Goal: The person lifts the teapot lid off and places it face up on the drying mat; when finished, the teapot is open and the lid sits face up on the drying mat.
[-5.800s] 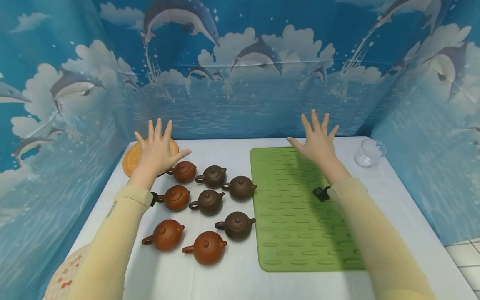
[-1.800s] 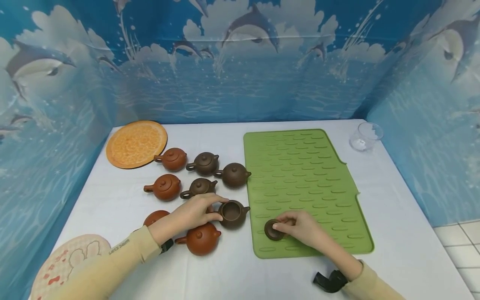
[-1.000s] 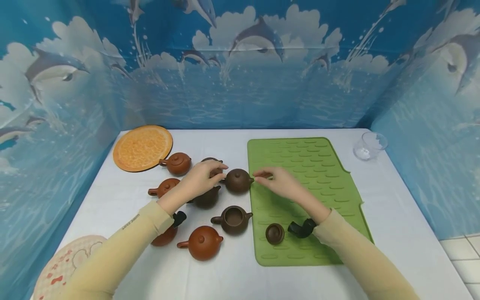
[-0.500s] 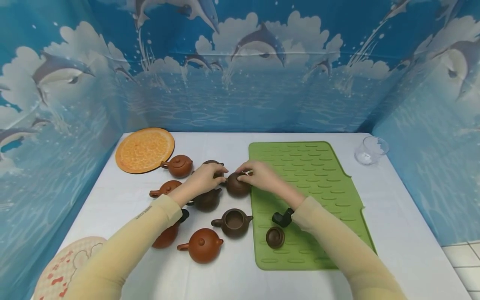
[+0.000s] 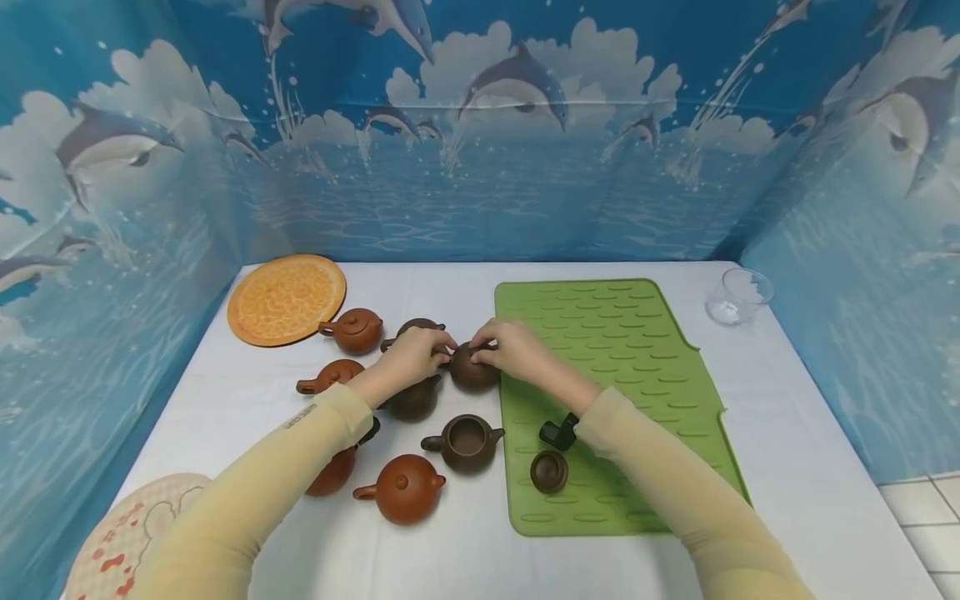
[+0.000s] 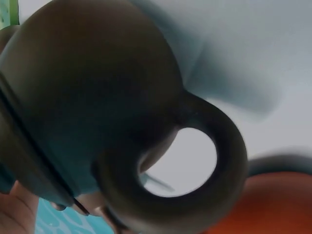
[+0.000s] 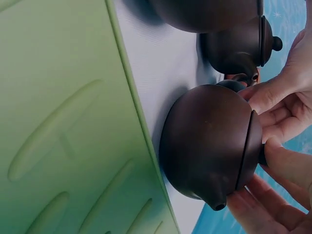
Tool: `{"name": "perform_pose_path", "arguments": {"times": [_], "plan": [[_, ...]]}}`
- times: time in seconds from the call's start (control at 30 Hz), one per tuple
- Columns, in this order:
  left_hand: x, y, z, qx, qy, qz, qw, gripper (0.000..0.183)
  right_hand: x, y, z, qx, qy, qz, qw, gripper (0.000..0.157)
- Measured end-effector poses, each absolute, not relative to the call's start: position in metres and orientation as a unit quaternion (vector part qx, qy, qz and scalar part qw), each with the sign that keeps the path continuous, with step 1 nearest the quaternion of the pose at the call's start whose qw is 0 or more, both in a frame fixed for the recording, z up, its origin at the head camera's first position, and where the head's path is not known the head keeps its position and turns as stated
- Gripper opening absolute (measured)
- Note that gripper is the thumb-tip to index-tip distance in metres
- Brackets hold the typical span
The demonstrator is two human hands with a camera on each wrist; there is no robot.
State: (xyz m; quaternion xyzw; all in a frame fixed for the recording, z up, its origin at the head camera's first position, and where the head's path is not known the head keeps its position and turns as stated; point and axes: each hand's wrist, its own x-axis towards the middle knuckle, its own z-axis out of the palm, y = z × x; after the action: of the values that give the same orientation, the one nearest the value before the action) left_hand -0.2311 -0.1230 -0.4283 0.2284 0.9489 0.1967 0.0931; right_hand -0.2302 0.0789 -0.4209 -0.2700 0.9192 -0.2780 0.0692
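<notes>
A dark brown teapot (image 5: 474, 377) stands at the left edge of the green mat (image 5: 600, 333). My left hand (image 5: 411, 354) pinches it at the handle side. The right hand (image 5: 517, 350) holds its lid (image 7: 251, 151), thumb at the knob and fingers around the lid's edge; a thin dark seam shows between lid and pot. Nearer me stands an uncovered dark teapot (image 5: 468, 462), its inside visible. A loose brown lid (image 5: 549, 472) lies on the mat. Under my left wrist is another dark teapot (image 5: 414, 404), and a ring handle (image 6: 229, 156) fills much of the left wrist view.
Several reddish-brown teapots, one of them a front teapot (image 5: 408, 490), stand left and near. An orange round mat (image 5: 287, 300) lies back left, a pink patterned mat (image 5: 127, 533) front left. A clear glass cup (image 5: 738, 296) stands back right.
My right hand set a lid from the front dark teapot onto the mat. Both hands then moved away from me to the farther dark teapot; the right has come to its lid.
</notes>
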Motion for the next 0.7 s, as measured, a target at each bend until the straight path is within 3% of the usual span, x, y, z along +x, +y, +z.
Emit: {"name": "perform_pose_path", "arguments": {"times": [0.23,0.37,0.7], "plan": [[-0.231,-0.120,-0.430,0.220,0.955,0.183,0.083,0.022,-0.230,0.083,-0.426,-0.276,0.907,-0.313,0.048,0.020],[-0.230,-0.118,-0.430,0.220,0.956,0.180,0.079,0.022,-0.226,0.096,-0.428,-0.233,0.883,-0.402,0.063,0.022],[-0.229,-0.120,-0.428,0.217,0.954,0.192,0.078,0.021,-0.202,0.158,-0.436,-0.068,0.747,-0.623,0.221,0.040]]}}
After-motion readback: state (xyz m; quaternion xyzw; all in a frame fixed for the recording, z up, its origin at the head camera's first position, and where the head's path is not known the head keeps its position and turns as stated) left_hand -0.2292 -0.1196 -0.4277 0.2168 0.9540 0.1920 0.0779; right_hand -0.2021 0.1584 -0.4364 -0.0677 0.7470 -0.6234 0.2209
